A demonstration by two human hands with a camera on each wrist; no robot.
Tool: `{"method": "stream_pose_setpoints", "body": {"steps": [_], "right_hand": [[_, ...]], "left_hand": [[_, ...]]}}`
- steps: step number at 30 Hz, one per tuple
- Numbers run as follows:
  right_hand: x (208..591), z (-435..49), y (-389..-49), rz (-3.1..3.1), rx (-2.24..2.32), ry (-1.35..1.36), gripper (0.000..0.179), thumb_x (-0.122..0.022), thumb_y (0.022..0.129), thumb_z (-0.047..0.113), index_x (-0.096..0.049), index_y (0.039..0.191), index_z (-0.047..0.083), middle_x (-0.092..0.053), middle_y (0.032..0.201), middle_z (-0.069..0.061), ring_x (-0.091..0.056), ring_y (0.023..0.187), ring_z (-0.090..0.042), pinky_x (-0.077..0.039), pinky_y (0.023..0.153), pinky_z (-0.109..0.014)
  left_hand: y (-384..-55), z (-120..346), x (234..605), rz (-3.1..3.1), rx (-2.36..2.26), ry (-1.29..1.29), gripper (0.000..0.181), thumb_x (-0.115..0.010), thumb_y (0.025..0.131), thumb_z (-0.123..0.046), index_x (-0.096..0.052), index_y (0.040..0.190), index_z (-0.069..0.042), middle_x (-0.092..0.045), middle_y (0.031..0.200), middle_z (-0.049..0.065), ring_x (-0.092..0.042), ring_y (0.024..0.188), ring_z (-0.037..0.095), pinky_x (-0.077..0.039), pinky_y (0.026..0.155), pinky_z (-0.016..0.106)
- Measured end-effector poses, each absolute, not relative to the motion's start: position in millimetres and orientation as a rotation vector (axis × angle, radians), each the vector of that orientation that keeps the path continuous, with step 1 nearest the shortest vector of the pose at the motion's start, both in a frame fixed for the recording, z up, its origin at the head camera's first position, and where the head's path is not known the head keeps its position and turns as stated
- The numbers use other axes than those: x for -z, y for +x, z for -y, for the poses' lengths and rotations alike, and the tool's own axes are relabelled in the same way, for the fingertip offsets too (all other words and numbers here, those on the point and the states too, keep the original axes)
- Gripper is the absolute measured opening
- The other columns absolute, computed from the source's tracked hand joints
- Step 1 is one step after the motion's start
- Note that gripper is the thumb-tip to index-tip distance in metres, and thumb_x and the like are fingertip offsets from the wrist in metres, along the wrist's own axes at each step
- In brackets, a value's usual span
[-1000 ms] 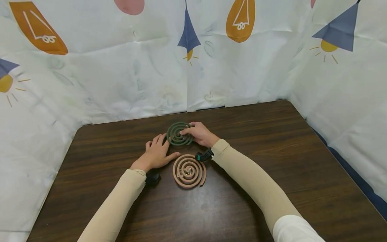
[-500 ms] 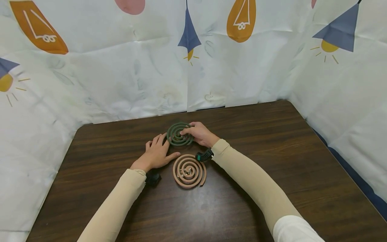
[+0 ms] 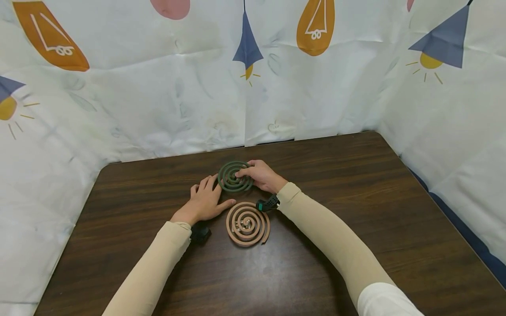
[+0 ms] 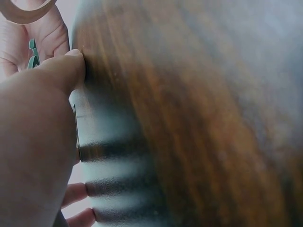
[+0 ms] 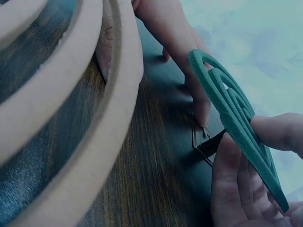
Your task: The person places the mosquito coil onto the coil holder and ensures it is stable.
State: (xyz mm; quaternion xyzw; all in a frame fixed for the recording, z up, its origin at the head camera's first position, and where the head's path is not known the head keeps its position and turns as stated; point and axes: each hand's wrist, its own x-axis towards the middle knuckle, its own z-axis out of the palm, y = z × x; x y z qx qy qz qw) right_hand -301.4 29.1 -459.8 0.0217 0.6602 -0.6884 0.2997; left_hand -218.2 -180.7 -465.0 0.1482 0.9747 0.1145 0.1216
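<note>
A green mosquito coil (image 3: 233, 189) sits in my right hand (image 3: 265, 176) over the far middle of the table. The right wrist view shows this coil (image 5: 236, 130) tilted, pinched between the thumb on its upper face and fingers underneath. Below it, a small thin metal stand (image 5: 204, 144) lies on the tabletop, with a fingertip of my left hand (image 3: 204, 202) right at its edge. That hand is spread flat, its thumb reaching toward a tan mosquito coil (image 3: 245, 244) nearer to me. Metal shows through the tan coil's middle.
The dark wood table (image 3: 336, 245) ends at a patterned white cloth (image 3: 205, 96) behind and at both sides. Black straps or devices (image 3: 200, 233) are worn on both wrists. The tan coil lies between my forearms, close to the right wrist's strap (image 3: 268, 203).
</note>
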Motion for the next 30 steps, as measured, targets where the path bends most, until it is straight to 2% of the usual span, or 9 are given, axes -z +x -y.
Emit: {"method": "stream_pose_setpoints", "body": {"steps": [10, 16, 23, 26, 30], "right_hand": [[461.5, -29.8, -302.1, -1.777, 1.815, 0.017, 0.067, -0.073, 0.094, 0.008, -0.041, 0.153, 0.003, -0.065, 0.104, -0.005, -0.065, 0.084, -0.015, -0.056, 0.078, -0.028], [461.5, -29.5, -301.8, -1.787, 1.819, 0.006, 0.043, -0.074, 0.094, 0.008, -0.054, 0.131, 0.004, -0.065, 0.097, -0.004, -0.066, 0.080, -0.015, -0.057, 0.073, -0.028], [459.7, -28.3, -300.4, -1.793, 1.821, 0.009, 0.029, -0.076, 0.094, 0.011, -0.055, 0.113, 0.006, -0.066, 0.097, -0.005, -0.067, 0.077, -0.013, -0.057, 0.069, -0.027], [459.8, -27.5, -300.2, -1.802, 1.818, 0.031, 0.032, -0.077, 0.093, 0.012, -0.054, 0.115, 0.005, -0.066, 0.098, -0.006, -0.067, 0.076, -0.013, -0.057, 0.067, -0.026], [459.9, -26.7, -300.4, -1.817, 1.810, 0.053, 0.045, -0.077, 0.093, 0.013, -0.052, 0.129, 0.003, -0.063, 0.105, -0.006, -0.065, 0.078, -0.012, -0.055, 0.068, -0.025]], "left_hand": [[-218.1, 180.2, 464.5, -2.845, -0.317, 0.431, 0.086, -0.050, 0.102, -0.064, -0.032, 0.163, -0.006, -0.015, 0.173, 0.024, -0.015, 0.158, 0.049, -0.019, 0.119, 0.074], [-217.4, 180.2, 463.7, -2.843, -0.314, 0.425, 0.086, -0.050, 0.102, -0.064, -0.031, 0.164, -0.007, -0.015, 0.173, 0.024, -0.015, 0.158, 0.049, -0.018, 0.119, 0.073], [-218.5, 180.0, 464.2, -2.837, -0.332, 0.422, 0.087, -0.049, 0.102, -0.065, -0.030, 0.164, -0.007, -0.015, 0.172, 0.024, -0.015, 0.158, 0.050, -0.018, 0.119, 0.074], [-218.1, 179.0, 463.8, -2.840, -0.331, 0.428, 0.087, -0.049, 0.102, -0.065, -0.031, 0.163, -0.006, -0.016, 0.172, 0.025, -0.016, 0.157, 0.050, -0.018, 0.119, 0.074], [-217.6, 178.7, 463.6, -2.841, -0.328, 0.431, 0.087, -0.049, 0.102, -0.065, -0.032, 0.163, -0.006, -0.016, 0.172, 0.025, -0.016, 0.157, 0.050, -0.019, 0.119, 0.074]]}}
